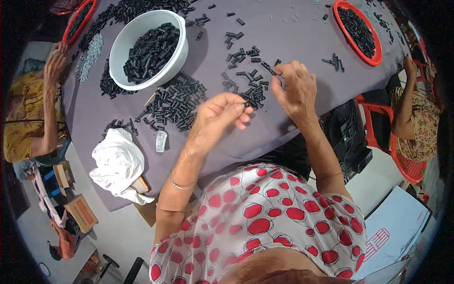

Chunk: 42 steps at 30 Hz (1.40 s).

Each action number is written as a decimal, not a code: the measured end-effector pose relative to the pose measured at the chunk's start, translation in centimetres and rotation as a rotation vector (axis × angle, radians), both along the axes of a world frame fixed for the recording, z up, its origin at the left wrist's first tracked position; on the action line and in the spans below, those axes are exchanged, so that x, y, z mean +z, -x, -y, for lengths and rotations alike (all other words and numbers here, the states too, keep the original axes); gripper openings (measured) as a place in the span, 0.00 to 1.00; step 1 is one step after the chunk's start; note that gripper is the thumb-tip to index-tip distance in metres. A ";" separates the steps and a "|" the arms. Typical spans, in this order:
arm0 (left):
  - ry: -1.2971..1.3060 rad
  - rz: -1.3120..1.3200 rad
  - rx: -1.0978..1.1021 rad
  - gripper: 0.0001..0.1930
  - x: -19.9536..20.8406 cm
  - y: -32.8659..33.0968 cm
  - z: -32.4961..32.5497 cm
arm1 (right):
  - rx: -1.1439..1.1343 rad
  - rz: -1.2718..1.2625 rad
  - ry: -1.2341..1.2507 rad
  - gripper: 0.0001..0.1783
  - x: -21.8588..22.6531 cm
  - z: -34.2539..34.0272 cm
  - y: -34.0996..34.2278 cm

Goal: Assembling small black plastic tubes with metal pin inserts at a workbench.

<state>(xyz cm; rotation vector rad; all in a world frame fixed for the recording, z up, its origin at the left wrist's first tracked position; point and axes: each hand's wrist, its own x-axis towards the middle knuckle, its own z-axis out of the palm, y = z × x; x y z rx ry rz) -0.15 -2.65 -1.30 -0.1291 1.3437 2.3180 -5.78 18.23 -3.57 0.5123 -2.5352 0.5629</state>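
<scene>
My left hand (pixel 218 115) is closed in a pinch on a small black plastic part (pixel 246 104), just above the cloth-covered table. To its right, my right hand (pixel 297 90) is partly curled, its thumb and index finger apart. A black plastic piece (pixel 268 68) lies right at its index fingertip; I see nothing between thumb and finger. Loose black parts (pixel 255 91) lie scattered between and beyond both hands. A larger heap of black plastic pieces (pixel 177 102) spreads left of my left hand.
A white basin (pixel 117 66) full of black parts stands at the far left. A red tray (pixel 375 60) of black parts is at the far right. Silvery small pieces (pixel 91 57), a small clear container (pixel 161 141) and a white cloth (pixel 118 161) lie leftward. Other people sit at both sides.
</scene>
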 end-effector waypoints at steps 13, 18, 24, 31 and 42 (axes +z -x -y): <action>0.054 -0.068 0.092 0.07 0.0 0.0 -0.5 | 0.343 0.451 0.449 0.11 5.9 1.2 -2.8; 0.122 -0.112 0.082 0.07 -0.1 -0.4 -0.7 | 0.402 0.471 0.383 0.10 6.5 1.9 -3.0; 0.220 -0.184 0.087 0.07 -0.4 -0.6 -0.8 | 0.423 0.471 0.375 0.10 6.4 2.0 -3.0; 0.329 -0.254 0.091 0.07 -0.5 -0.2 -1.2 | 0.456 0.498 0.402 0.10 6.2 1.6 -2.3; 0.175 -0.072 0.151 0.07 -0.5 -0.2 -0.3 | 0.314 0.289 0.260 0.10 2.8 -0.9 -1.0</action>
